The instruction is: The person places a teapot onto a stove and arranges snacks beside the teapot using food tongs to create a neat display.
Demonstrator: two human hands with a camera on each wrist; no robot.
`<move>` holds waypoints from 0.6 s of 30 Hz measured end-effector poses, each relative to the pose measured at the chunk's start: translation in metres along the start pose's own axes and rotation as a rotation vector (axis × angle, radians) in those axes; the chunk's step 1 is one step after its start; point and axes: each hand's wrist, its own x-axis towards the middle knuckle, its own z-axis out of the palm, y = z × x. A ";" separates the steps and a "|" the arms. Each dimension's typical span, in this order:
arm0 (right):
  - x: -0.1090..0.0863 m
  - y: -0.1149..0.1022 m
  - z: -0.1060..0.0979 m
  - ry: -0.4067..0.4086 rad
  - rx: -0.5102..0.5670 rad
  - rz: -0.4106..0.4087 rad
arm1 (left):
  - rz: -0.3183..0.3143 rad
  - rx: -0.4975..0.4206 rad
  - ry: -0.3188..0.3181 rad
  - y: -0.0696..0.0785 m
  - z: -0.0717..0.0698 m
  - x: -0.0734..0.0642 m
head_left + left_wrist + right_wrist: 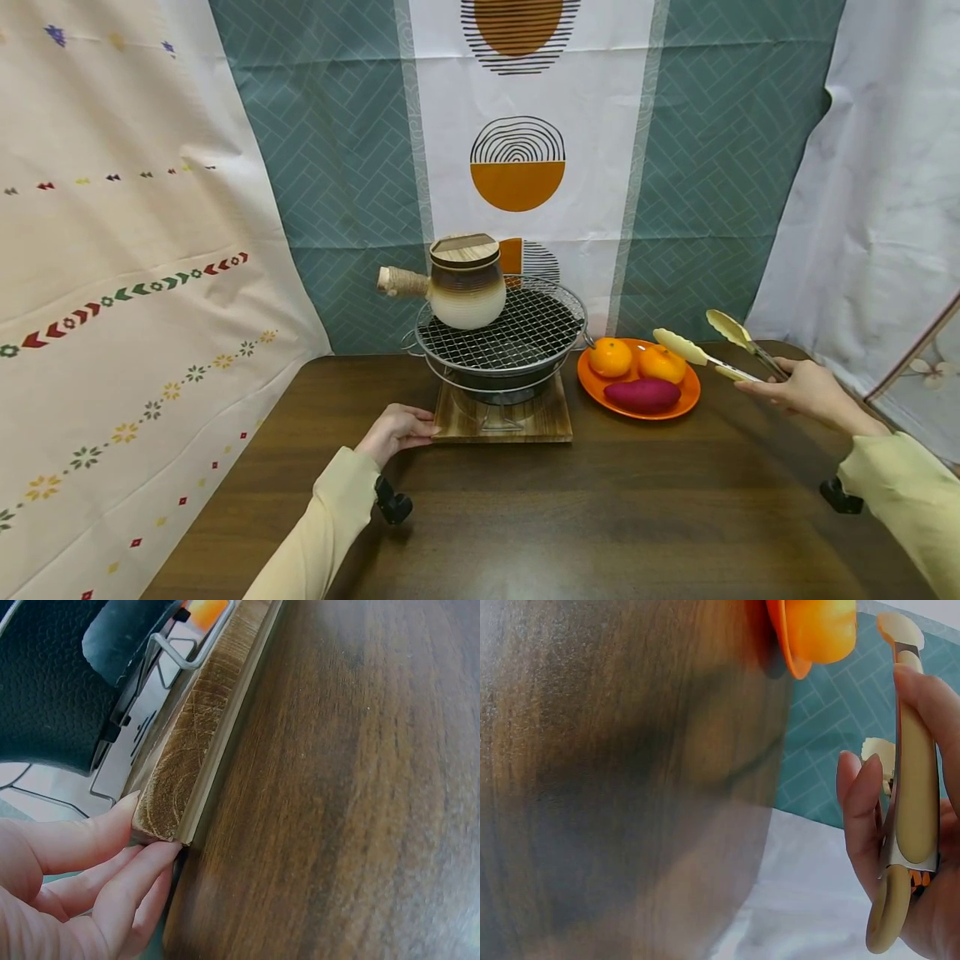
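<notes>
My left hand (pixel 396 431) grips the left edge of a square wooden board (pixel 551 421), thumb on top and fingers against the side at its corner (pixel 176 802). A round charcoal grill with a wire mesh (pixel 540 325) stands on that board. On the mesh's left part sits a brown-and-cream clay pot (pixel 467 300) with a wooden lid and a rope-wrapped handle pointing left. My right hand (pixel 813 396) holds cream-tipped tongs (pixel 916 772) raised above the table's right side. Their arms are spread, with nothing between the tips.
Right of the grill, an orange plate (pixel 592 388) holds two mandarins (pixel 611 357) and a purple sweet potato (pixel 642 396). Patterned cloths (pixel 345 167) hang behind and beside the dark wooden table (pixel 600 517).
</notes>
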 end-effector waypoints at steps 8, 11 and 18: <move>0.001 -0.008 -0.004 -0.042 0.009 -0.031 | 0.009 -0.008 -0.011 -0.002 -0.002 0.001; 0.000 -0.010 -0.006 -0.058 0.022 -0.025 | 0.008 -0.002 -0.006 -0.001 -0.001 0.000; -0.001 -0.010 -0.006 -0.075 0.034 -0.047 | -0.011 -0.011 -0.007 0.001 -0.001 -0.002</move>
